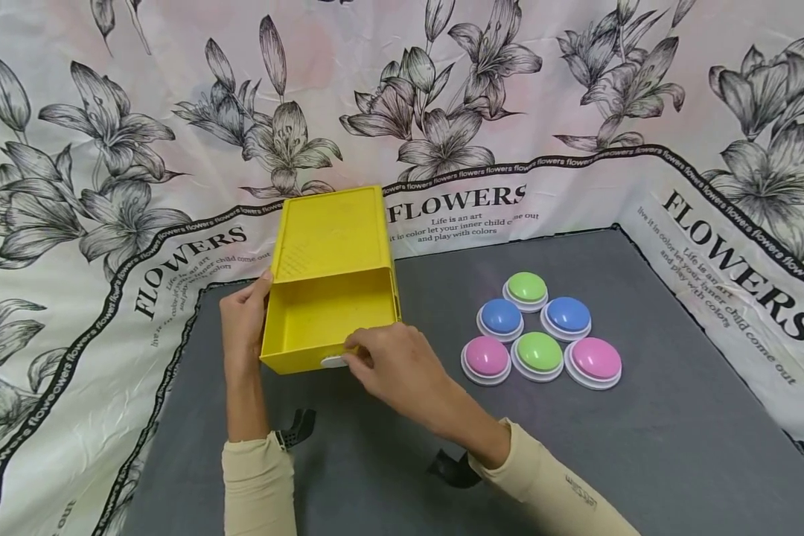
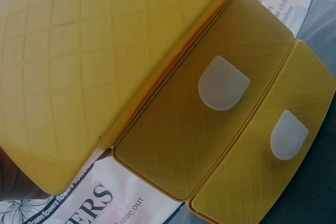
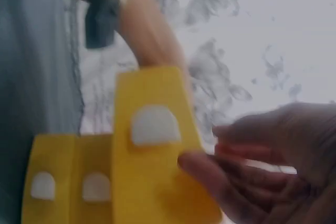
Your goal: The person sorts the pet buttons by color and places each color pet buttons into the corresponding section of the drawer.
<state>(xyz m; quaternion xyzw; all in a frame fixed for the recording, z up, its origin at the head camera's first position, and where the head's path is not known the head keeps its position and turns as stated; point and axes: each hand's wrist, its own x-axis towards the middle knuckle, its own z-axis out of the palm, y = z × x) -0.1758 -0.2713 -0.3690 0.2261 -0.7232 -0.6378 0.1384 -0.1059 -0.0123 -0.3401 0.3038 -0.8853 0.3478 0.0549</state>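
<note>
A yellow drawer box (image 1: 331,234) stands on the grey tabletop, with white tabs on its drawer fronts. Its top drawer (image 1: 328,309) is pulled out, and the inside that shows holds nothing. My left hand (image 1: 243,316) grips the box's left side, thumb at the front edge; in the left wrist view only a dark bit of it shows. At the front of the pulled-out drawer is my right hand (image 1: 402,372), near the white tab (image 3: 155,124). Its thumb touches the drawer front, while the index finger stands apart from the rim in the blurred right wrist view.
Right of the box, several round push buttons stand in a triangle: a green one (image 1: 526,286) at the back, blue ones (image 1: 500,316) in the middle row, pink and green ones (image 1: 539,351) in front. A flower-printed cloth (image 1: 455,216) borders the tabletop (image 1: 670,432).
</note>
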